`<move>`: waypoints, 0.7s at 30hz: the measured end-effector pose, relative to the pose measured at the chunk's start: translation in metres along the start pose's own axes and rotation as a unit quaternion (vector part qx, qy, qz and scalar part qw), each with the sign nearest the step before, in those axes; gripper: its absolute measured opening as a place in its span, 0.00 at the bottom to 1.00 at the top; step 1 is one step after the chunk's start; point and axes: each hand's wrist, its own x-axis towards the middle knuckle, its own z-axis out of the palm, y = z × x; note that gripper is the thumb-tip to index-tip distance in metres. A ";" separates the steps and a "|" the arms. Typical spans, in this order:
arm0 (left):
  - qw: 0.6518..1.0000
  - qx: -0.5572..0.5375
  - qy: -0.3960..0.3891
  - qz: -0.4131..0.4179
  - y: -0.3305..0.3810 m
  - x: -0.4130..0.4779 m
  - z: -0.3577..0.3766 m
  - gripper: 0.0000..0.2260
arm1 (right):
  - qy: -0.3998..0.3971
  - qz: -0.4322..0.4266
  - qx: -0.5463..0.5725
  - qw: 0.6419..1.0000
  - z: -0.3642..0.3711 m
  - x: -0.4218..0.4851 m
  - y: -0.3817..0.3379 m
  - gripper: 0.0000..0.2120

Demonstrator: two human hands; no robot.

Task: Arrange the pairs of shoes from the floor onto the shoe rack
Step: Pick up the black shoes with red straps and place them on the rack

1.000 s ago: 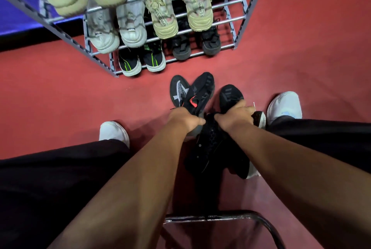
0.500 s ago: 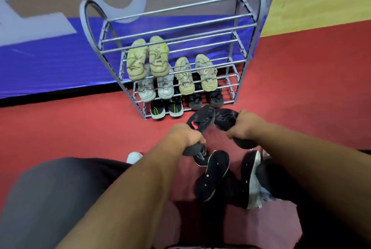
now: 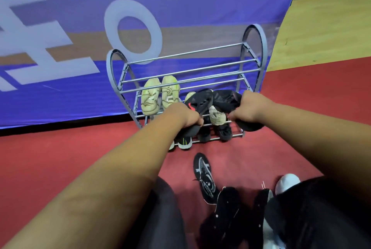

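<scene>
A grey metal shoe rack (image 3: 186,71) stands against a blue banner. Its top tier is bare; lower tiers hold pale yellow-green sneakers (image 3: 149,100), a beige pair and dark shoes at the bottom. My left hand (image 3: 185,118) grips a black shoe with a red logo (image 3: 200,102), held in front of the rack's middle tier. My right hand (image 3: 249,107) grips a second black shoe (image 3: 226,99) beside it. On the red floor near my legs lie a black shoe with white markings (image 3: 204,176) and several more dark shoes (image 3: 228,214).
The blue banner (image 3: 80,47) fills the wall behind the rack. Wooden floor (image 3: 321,33) begins at the right beyond the red carpet (image 3: 60,158). My legs in dark trousers and a white shoe (image 3: 287,183) sit at the lower edge.
Both hands have lifted the two black shoes from the floor pile and carried them forward and up to the rack. The view has tilted up, showing the whole rack.
</scene>
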 end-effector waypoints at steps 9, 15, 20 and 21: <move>0.989 0.006 0.147 0.021 0.020 0.110 0.040 0.18 | 0.076 0.025 0.101 0.992 0.042 0.104 0.003 0.27; 0.981 -0.007 0.195 0.016 0.026 0.165 0.068 0.21 | 0.131 0.045 0.126 0.982 0.079 0.169 0.008 0.31; 0.981 0.000 0.195 0.010 0.029 0.190 0.084 0.24 | 0.135 0.054 0.145 0.979 0.081 0.191 -0.002 0.36; 0.981 -0.001 0.194 0.010 0.029 0.193 0.086 0.25 | 0.137 0.055 0.155 0.977 0.082 0.193 -0.004 0.35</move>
